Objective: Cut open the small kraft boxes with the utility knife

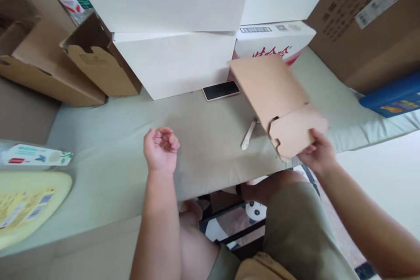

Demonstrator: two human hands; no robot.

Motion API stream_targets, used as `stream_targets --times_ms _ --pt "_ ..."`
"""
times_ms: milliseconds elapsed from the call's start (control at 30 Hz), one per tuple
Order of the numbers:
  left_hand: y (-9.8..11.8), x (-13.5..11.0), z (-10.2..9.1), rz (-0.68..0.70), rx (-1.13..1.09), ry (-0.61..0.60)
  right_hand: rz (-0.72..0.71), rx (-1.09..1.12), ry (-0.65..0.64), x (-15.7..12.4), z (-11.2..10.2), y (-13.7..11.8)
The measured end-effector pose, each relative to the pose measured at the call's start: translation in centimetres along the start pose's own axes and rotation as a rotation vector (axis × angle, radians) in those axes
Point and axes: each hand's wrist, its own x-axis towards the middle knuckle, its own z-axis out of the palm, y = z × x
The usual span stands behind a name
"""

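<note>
My right hand [317, 152] grips the near flap of a flat brown cardboard piece [274, 96], which tilts up over the grey-green padded surface [114, 148]. My left hand [160, 148] rests on that surface with its fingers curled loosely inward and nothing in them. A small white utensil-like stick [248, 134] lies just under the cardboard's near edge. A black phone [221, 90] lies flat behind it, against the white boxes.
Stacked white boxes [173, 61] and a red-printed carton [272, 41] stand at the back. Open brown cartons [95, 65] sit at left, a large brown box [370, 22] at right. A blue pack [392, 96] lies far right, a yellow pack [26, 205] near left.
</note>
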Motion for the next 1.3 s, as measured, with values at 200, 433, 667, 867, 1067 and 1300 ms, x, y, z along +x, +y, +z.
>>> stream_targets --times_ms 200,433,667,867,1067,1300 --pt "-0.3 0.4 0.7 -0.037 -0.008 0.032 -0.254 0.064 0.818 2.1 -6.9 -3.7" --pt "-0.9 1.5 1.1 -0.065 -0.005 0.099 -0.236 0.001 0.56 10.3 -7.8 -11.4" --pt "-0.5 1.6 0.6 -0.056 -0.017 0.061 0.057 -0.236 0.193 9.1 -5.8 -6.9" --pt "1.1 -0.4 -0.3 -0.076 -0.149 0.045 -0.093 -0.599 -0.026 6.8 -2.0 -6.3" --pt "3.6 -2.5 -3.6 -0.035 -0.323 0.091 -0.342 -0.866 -0.328 4.9 11.0 -9.5" --pt "6.6 -3.7 -7.9 -0.046 -0.583 0.055 -0.902 -1.119 -0.729 2.3 33.4 -9.1"
